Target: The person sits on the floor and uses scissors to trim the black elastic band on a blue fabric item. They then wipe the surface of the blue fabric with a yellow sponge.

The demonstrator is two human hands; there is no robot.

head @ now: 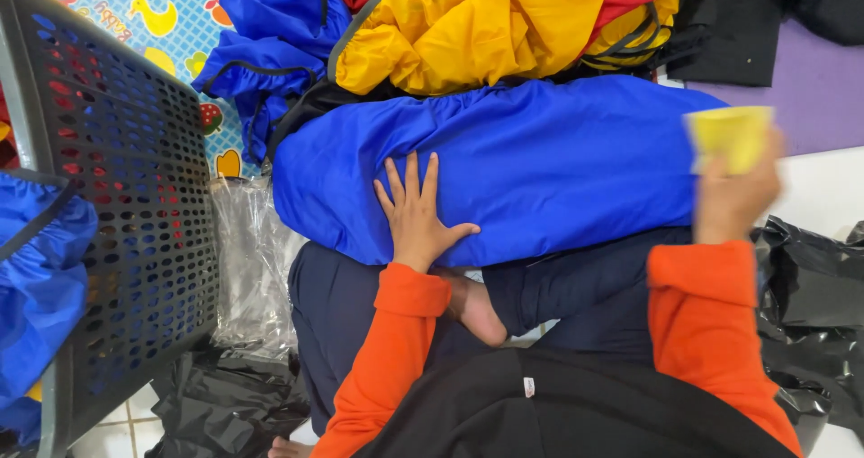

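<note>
So much colour here. The left hand point(416, 211) lies flat on a bright royal blue garment point(540, 161), and the right hand point(733, 197) has a pale yellow cup point(731, 136). Sleeves point(391, 350) are vivid orange. The pile point(468, 26) behind is yellow, red and blue. Basket point(135, 197) is dark grey, and the mat point(153, 13) is light blue with yellow ducks.

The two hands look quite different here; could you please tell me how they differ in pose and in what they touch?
The left hand lies flat, fingers spread, on the blue fabric bundle; the right hand is raised and closed around a yellow cup. The left hand looks sharp, the right hand blurred. Both wear orange sleeves.
</note>
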